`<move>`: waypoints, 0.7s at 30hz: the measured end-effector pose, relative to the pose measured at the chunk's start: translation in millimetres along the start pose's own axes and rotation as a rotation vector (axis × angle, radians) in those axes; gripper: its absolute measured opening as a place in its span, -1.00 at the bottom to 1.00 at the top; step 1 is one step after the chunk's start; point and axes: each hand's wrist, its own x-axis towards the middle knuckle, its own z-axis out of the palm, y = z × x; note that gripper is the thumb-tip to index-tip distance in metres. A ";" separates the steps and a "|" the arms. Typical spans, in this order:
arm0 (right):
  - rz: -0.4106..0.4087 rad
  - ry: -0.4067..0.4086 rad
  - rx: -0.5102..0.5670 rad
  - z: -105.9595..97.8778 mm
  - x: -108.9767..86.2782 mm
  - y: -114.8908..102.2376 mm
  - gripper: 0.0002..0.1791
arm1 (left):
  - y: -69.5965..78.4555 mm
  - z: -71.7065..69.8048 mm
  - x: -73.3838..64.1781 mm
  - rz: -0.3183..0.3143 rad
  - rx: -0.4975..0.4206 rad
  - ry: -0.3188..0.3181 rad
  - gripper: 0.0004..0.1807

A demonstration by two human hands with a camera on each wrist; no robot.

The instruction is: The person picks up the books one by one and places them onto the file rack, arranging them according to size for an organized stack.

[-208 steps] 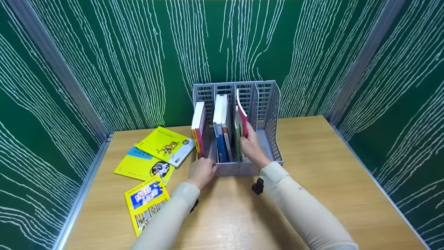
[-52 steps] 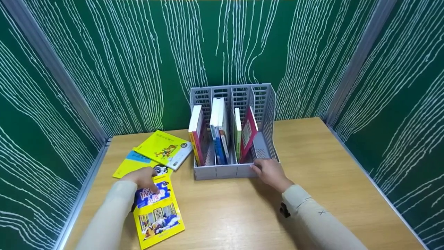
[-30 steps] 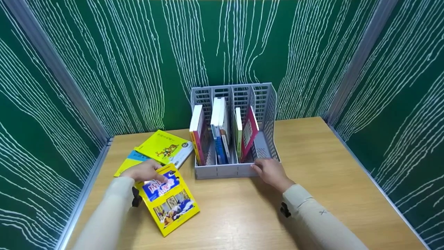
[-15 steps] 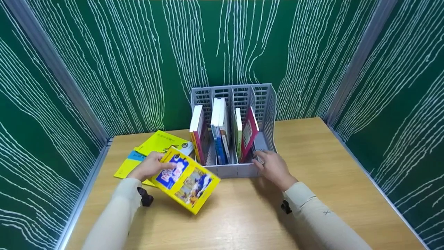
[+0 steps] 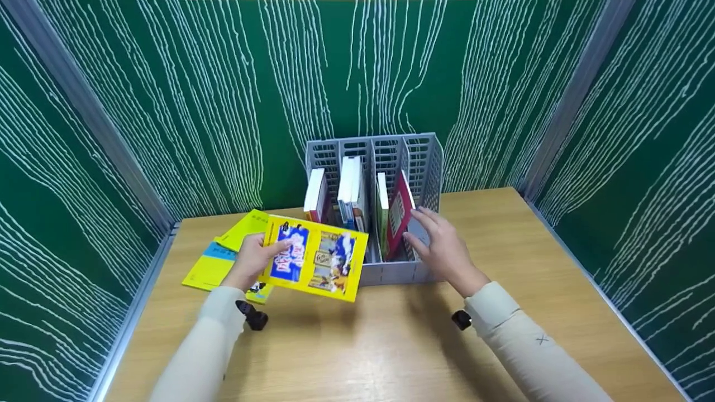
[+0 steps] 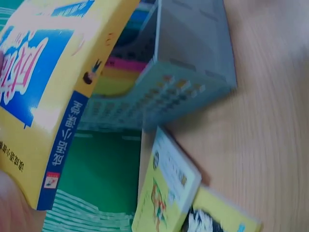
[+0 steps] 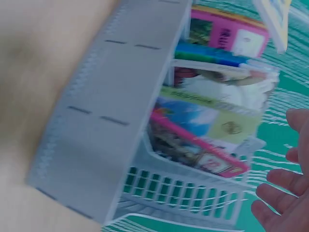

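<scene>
My left hand (image 5: pixel 251 261) pinches a yellow book (image 5: pixel 317 259) by one end, thumb on its cover. The book is held up in front of a grey file rack (image 5: pixel 399 272), hiding part of its left compartments. In the left wrist view the book's blue spine label (image 6: pixel 63 137) shows. My right hand (image 5: pixel 447 251) is raised over the rack's right side, fingers spread. Its fingertips are close to a pink book (image 5: pixel 399 216) that leans in the third compartment. In the right wrist view the fingers (image 7: pixel 277 193) are apart from the books and hold nothing.
Other books stand in the rack: a white-edged pair (image 5: pixel 315 192) at left, a thick group (image 5: pixel 351 187) in the second compartment, a green-spined one (image 5: pixel 382 206) in the third. Two yellow books (image 5: pixel 209 271) overlap on the wooden table (image 5: pixel 368 357) at left. Green walls enclose the table.
My left hand has picked up the yellow book from the table, brought it right and turned it sideways. My right hand has let go of the rack's front edge and risen toward the pink book.
</scene>
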 end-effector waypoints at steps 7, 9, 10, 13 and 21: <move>-0.088 0.044 -0.015 -13.9 2.0 -28.3 -0.28 | 6.9 19.4 -0.1 0.016 -0.096 0.046 -0.45; -0.121 0.043 -0.030 -16.0 2.1 -35.9 -0.25 | 9.0 24.8 -0.7 0.015 -0.119 0.059 -0.45; -0.139 0.043 -0.041 -16.7 2.1 -39.3 -0.24 | 10.0 27.6 -0.9 0.012 -0.132 0.065 -0.45; -0.205 0.045 -0.067 -17.8 1.6 -49.5 -0.22 | 13.0 35.7 -1.9 -0.012 -0.172 0.083 -0.43; -0.329 0.005 -0.146 -12.2 -4.8 -68.1 -0.15 | 21.2 58.0 -6.3 -0.044 -0.304 0.099 -0.50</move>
